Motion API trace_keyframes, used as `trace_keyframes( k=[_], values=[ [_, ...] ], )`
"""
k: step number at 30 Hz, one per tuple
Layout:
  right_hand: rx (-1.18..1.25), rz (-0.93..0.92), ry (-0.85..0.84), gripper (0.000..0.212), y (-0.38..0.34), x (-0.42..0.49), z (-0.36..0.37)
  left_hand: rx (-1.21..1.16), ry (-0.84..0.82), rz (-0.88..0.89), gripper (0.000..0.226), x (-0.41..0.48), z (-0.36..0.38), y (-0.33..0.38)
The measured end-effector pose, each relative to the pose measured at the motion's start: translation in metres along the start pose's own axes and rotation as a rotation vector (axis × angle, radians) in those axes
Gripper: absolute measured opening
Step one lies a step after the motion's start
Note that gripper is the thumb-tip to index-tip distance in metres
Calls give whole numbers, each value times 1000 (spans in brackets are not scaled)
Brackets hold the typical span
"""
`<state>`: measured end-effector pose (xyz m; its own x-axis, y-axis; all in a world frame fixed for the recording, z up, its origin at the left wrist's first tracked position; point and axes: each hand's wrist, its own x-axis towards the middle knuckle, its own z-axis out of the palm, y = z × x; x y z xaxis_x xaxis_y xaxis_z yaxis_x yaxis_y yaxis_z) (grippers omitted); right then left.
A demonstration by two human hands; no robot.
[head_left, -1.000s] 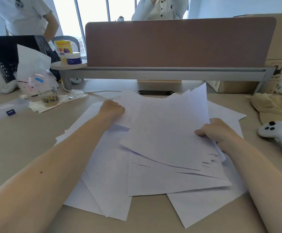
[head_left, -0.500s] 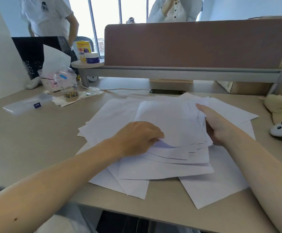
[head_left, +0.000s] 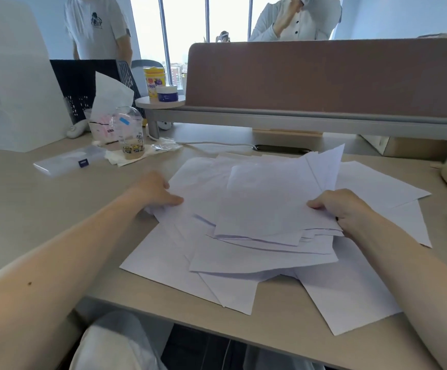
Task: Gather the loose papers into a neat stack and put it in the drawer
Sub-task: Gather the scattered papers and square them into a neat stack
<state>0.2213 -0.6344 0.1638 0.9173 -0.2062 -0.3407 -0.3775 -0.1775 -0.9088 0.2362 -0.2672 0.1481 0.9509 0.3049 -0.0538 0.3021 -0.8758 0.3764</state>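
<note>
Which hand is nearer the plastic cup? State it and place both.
Left. The left hand holds the papers' left edge, a little nearer the camera than the cup. The right hand grips the papers' right side, across the whole pile from the cup.

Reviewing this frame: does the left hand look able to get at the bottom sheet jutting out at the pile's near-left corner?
Probably yes. The left hand holds the pile at its left edge, and the bottom sheet lies uncovered on the desk just nearer the person.
</note>
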Motion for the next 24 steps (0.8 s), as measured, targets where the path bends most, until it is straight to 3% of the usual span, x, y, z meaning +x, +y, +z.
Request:
trace_keyframes(
  k=[4,10,13,19,21,24],
  values=[
    [1,33,17,23,1,-1,6,96,114,43,37,-7,-3,7],
    [-16,38,13,22,2,-1,8,11,72,55,58,-2,1,-4],
    [-26,30,9,20,5,-1,10,-3,101,61,53,-4,-3,-6],
    [-69,18,19,36,8,0,13,70,185,77,43,-12,-6,1],
    [-96,10,22,36,7,1,12,-31,101,37,40,-15,-10,3],
    [-103,-17,9,31,4,0,9,-376,-114,-84,20,-34,-20,4]
  ],
)
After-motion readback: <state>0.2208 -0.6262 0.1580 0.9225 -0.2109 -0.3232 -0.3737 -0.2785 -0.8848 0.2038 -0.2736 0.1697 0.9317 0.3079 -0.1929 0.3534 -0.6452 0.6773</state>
